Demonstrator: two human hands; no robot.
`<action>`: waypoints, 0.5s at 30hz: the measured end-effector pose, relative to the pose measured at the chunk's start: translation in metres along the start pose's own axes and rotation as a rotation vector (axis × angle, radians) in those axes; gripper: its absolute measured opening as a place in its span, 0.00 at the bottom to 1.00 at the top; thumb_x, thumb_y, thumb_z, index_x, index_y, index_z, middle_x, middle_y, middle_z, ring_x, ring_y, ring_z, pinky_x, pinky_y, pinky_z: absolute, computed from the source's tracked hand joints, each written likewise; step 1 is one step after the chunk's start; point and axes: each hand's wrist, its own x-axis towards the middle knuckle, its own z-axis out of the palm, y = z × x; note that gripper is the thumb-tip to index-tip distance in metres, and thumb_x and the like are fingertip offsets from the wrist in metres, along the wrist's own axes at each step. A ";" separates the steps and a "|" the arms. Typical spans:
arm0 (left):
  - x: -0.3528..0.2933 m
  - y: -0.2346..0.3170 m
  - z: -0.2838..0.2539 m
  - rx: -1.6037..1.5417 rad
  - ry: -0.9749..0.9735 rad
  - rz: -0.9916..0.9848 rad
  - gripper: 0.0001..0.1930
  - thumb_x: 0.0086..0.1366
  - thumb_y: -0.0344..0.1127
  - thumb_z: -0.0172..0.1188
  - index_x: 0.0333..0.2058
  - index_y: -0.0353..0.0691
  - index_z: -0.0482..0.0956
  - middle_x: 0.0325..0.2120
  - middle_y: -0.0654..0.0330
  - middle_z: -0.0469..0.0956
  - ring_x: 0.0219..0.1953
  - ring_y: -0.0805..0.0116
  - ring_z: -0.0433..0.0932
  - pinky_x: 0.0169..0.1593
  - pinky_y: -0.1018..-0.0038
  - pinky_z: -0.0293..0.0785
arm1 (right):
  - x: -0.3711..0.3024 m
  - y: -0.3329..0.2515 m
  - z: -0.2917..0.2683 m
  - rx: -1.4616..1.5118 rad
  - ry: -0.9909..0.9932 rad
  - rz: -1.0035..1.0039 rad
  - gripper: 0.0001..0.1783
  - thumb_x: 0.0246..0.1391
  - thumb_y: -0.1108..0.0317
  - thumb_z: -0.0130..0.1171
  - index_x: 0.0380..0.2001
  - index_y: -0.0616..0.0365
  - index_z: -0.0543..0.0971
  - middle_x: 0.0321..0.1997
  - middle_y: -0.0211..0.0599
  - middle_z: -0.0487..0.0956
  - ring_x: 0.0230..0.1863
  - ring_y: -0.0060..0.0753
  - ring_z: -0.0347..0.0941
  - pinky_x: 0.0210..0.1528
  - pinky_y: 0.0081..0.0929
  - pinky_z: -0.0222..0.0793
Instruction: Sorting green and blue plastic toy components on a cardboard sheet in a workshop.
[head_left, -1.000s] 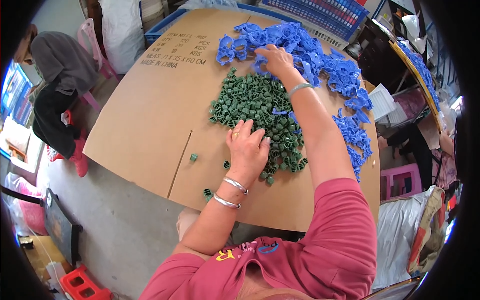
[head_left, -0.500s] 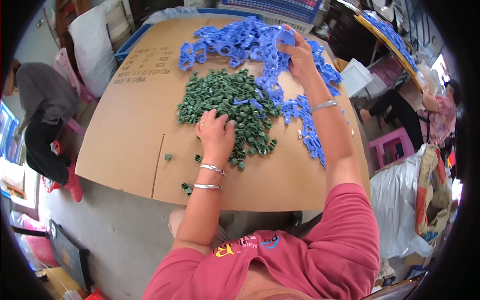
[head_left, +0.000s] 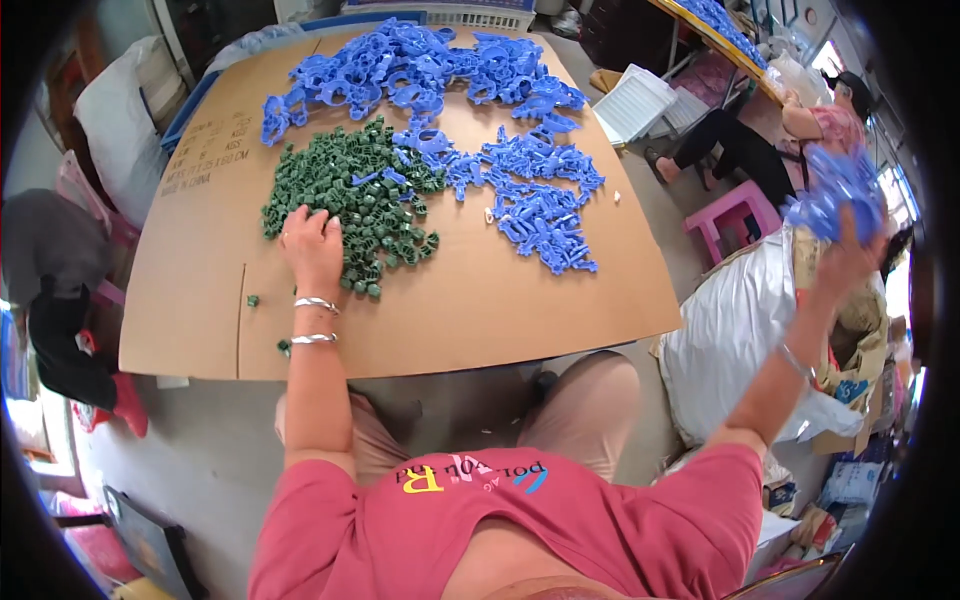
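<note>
A mound of small dark green plastic parts (head_left: 345, 180) lies on the cardboard-covered table, with a few blue bits on top. My left hand (head_left: 312, 245) rests on its near left edge, fingers slightly apart and no part visibly gripped. Out to the right, beyond the table, my right hand (head_left: 850, 250) grips a clump of blue plastic pieces (head_left: 835, 195), smeared by motion. It is above a large white sack (head_left: 740, 325) with an open, crumpled top. A heap of blue ring-shaped plastic pieces (head_left: 400, 70) spreads along the far side. Smaller blue pieces (head_left: 545, 195) lie right of the green mound.
Cardboard (head_left: 470, 310) covers the table. A seated person (head_left: 830, 125) is at the right, near a pink stool (head_left: 735, 220) and a white crate (head_left: 635, 105). Another person in dark trousers (head_left: 65, 340) sits at the left. A white sack (head_left: 135, 130) stands at the back left.
My right hand has swung from the blue heap out to the right, past the table edge, carrying blue pieces. My left hand stays on the green mound. The view has shifted right.
</note>
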 end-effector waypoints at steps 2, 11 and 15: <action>-0.002 -0.004 -0.006 0.055 -0.009 -0.013 0.11 0.49 0.37 0.58 0.31 0.40 0.77 0.42 0.52 0.71 0.48 0.54 0.65 0.52 0.60 0.56 | 0.004 0.056 -0.047 0.032 0.034 0.262 0.26 0.41 0.65 0.63 0.46 0.54 0.71 0.44 0.37 0.72 0.37 0.25 0.70 0.37 0.19 0.69; -0.006 -0.007 -0.011 0.194 -0.034 -0.041 0.12 0.52 0.40 0.55 0.34 0.45 0.77 0.46 0.55 0.68 0.52 0.56 0.62 0.55 0.54 0.50 | -0.123 0.332 -0.163 -0.880 -0.591 0.411 0.32 0.48 0.47 0.50 0.48 0.64 0.67 0.51 0.51 0.67 0.50 0.48 0.63 0.51 0.37 0.58; -0.004 -0.005 -0.013 0.217 -0.034 -0.021 0.11 0.52 0.40 0.54 0.34 0.45 0.78 0.45 0.55 0.68 0.52 0.55 0.61 0.54 0.53 0.50 | -0.146 0.220 -0.089 -0.736 -0.391 0.296 0.20 0.51 0.62 0.47 0.43 0.66 0.70 0.46 0.48 0.71 0.48 0.45 0.65 0.50 0.34 0.59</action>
